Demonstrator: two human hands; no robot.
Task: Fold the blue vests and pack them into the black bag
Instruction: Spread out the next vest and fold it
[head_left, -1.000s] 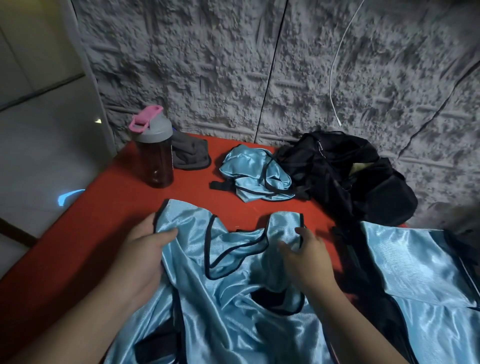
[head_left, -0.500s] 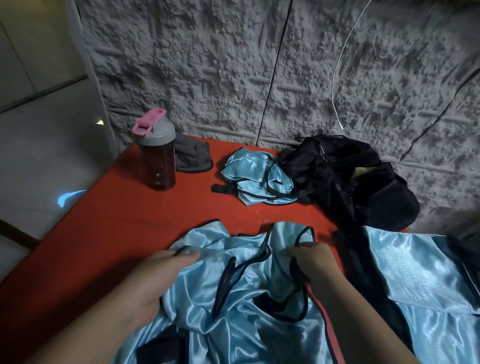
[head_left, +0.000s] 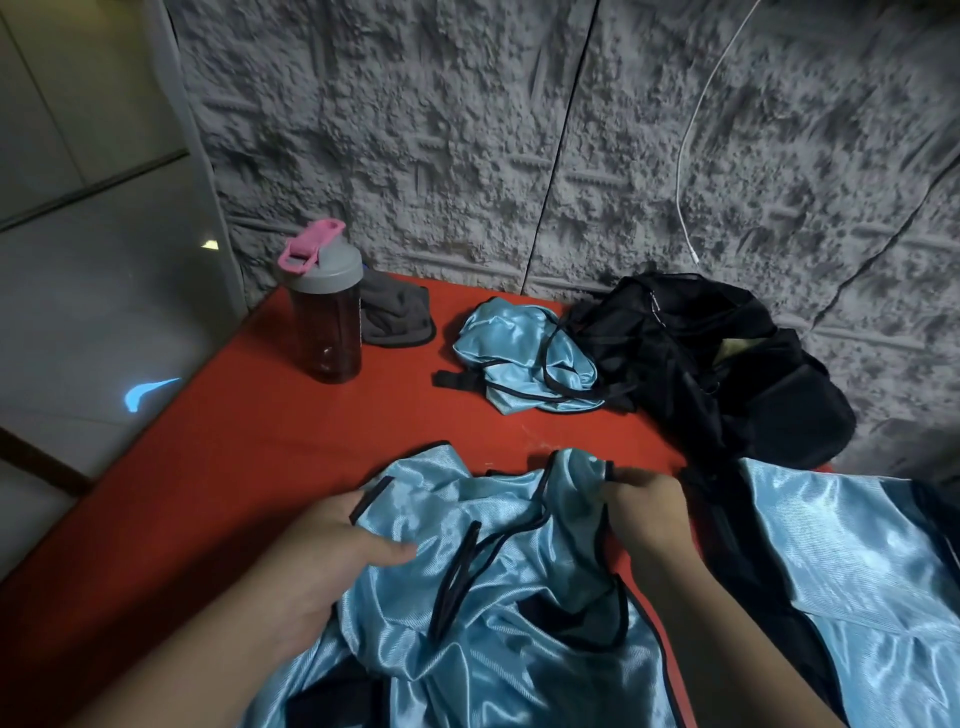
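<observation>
Both hands on the near blue vest, red table.

I see the left hand (head_left: 317, 561) gripping the near vest (head_left: 498, 613) at its left shoulder strap, thumb on top; the right hand (head_left: 644, 512) pinches the right strap, I think, since the fingertips are partly hidden in the fabric. A crumpled vest (head_left: 519, 353) lies far centre, touching the black bag (head_left: 727, 364) at far right. A third vest (head_left: 852, 571) lies near right. Shaker bottle (head_left: 326, 306) and grey cloth (head_left: 397, 317) far left.
</observation>
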